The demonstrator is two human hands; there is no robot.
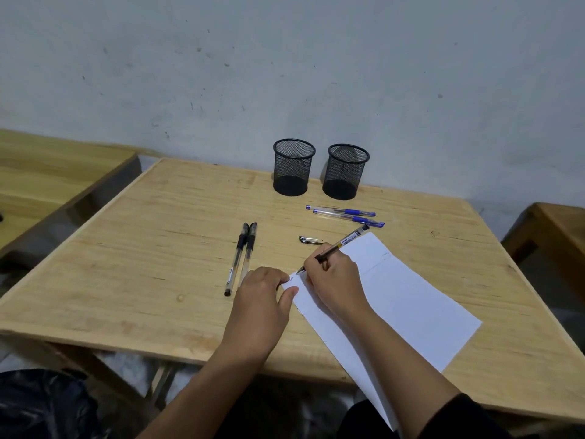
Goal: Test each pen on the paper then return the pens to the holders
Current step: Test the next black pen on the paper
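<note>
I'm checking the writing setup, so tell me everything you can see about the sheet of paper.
The paper is a plain white sheet lying flat and askew on the wooden table, its near corner overhanging the front edge. A faint fold crosses it. The left hand presses its far-left corner, the right hand rests on it, and the black pen touches its tip beside small marks there.

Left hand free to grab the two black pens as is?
Probably yes. The left hand lies flat on the paper corner, holding nothing, and the two black pens lie right beside it on bare table. Nothing sits between, though lifting it frees the paper.
</note>
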